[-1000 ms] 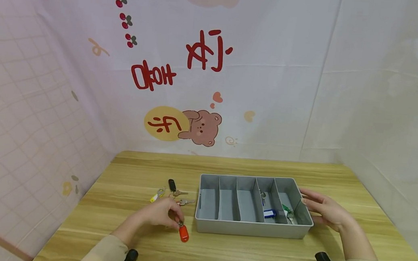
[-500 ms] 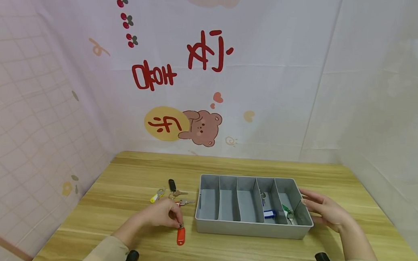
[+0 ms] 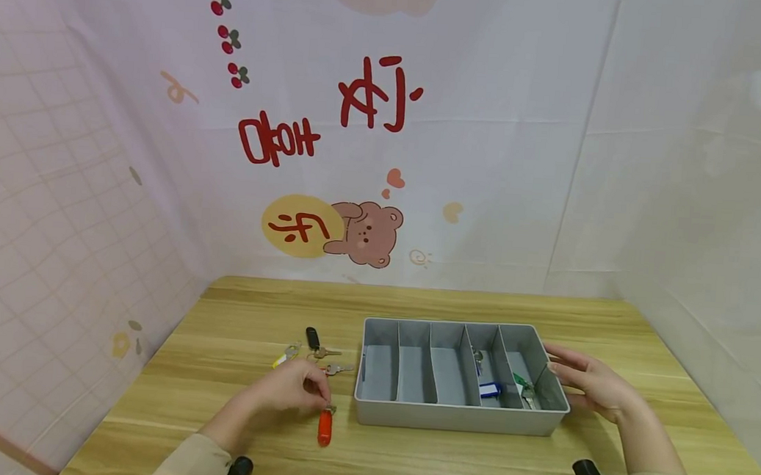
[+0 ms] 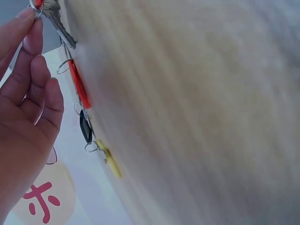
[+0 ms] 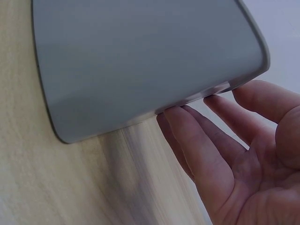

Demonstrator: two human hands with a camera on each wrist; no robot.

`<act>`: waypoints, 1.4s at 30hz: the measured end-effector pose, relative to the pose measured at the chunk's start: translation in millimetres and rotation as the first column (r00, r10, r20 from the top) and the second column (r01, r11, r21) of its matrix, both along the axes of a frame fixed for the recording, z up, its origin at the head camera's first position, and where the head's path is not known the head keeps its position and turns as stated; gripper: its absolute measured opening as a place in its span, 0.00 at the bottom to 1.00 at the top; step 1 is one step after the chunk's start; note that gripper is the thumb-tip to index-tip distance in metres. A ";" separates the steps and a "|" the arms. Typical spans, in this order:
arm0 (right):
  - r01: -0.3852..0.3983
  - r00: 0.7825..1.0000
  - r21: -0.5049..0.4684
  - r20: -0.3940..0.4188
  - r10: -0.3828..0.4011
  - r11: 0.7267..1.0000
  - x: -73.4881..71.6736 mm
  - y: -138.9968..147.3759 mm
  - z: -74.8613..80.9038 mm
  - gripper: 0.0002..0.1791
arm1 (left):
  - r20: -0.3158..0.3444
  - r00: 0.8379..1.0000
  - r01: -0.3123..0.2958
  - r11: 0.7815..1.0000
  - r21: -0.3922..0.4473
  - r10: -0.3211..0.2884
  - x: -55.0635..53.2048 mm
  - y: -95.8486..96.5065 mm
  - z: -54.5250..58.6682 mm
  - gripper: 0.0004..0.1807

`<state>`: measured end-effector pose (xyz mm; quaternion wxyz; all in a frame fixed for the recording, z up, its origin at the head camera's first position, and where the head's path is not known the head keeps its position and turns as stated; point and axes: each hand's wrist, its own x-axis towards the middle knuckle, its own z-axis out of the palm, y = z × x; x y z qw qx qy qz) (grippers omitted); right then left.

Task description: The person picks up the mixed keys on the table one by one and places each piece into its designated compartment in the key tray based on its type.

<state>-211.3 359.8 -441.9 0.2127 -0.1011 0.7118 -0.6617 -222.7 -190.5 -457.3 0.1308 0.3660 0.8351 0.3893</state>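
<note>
My left hand pinches the metal ring of a key with a red tag, left of the box; the tag hangs below the fingertips. In the left wrist view the thumb and forefinger hold that ring, and its key dangles beside them. My right hand rests against the right end of the grey divided box, fingertips touching its outer wall without wrapping it. Inside the box, a blue-tagged key lies in the second compartment from the right, and a green-tagged key in the rightmost.
Behind my left hand lie a black-tagged key, a yellow-tagged key and another key with a red tag, partly hidden in the head view. The wooden table meets a printed cloth at the back.
The red tag in my left hand has swung from slanting right to hanging nearly straight down, turning edgewise. My right hand and the box have stayed where they were.
</note>
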 end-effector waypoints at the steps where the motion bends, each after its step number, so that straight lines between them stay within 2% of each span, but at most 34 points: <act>1: -0.001 1.000 -0.001 0.000 0.001 1.000 0.0 0.1 -0.1 0.29 | 0.001 1.000 -0.007 1.000 0.006 0.007 0.1 -0.5 1.0 0.05; 6: -0.003 1.000 -0.001 0.000 0.003 1.000 -0.1 0.7 -0.7 0.28 | 0.015 0.999 -0.037 0.999 0.027 0.037 -0.8 -2.4 5.1 0.05; 10: 0.005 1.000 0.005 0.002 -0.005 1.000 0.0 1.4 -0.8 0.29 | -0.022 0.999 -0.038 0.998 0.048 0.039 -3.6 -4.2 8.9 0.05; 14: 0.014 1.000 0.018 0.002 -0.014 1.000 0.0 1.1 -1.2 0.29 | -0.078 0.995 -0.064 0.997 0.045 0.067 -6.2 -6.5 14.1 0.04; 21: 0.003 1.000 0.018 -0.009 -0.003 1.000 -0.7 0.3 -2.1 0.30 | -0.070 0.987 -0.141 0.990 0.028 0.143 -7.1 -8.9 22.3 0.03; 25: 0.013 1.000 0.037 -0.010 -0.012 0.999 -1.1 0.3 -2.2 0.32 | -0.087 0.981 -0.170 0.985 0.025 0.172 -7.0 -7.6 27.5 0.03; 35: 0.014 1.000 0.033 -0.007 -0.014 0.999 -1.8 0.8 -1.9 0.33 | -0.135 0.970 -0.198 0.980 0.031 0.201 -8.8 -3.0 38.5 0.01; 39: 0.004 1.000 0.025 -0.010 -0.004 1.000 -2.3 0.6 -2.7 0.33 | -0.123 0.962 -0.244 0.969 0.030 0.246 -7.9 -2.2 42.5 0.02; 42: 0.007 1.000 0.027 -0.009 -0.007 1.000 -2.5 0.5 -3.4 0.32 | -0.088 0.958 -0.267 0.962 0.057 0.271 -7.8 -2.2 46.5 0.02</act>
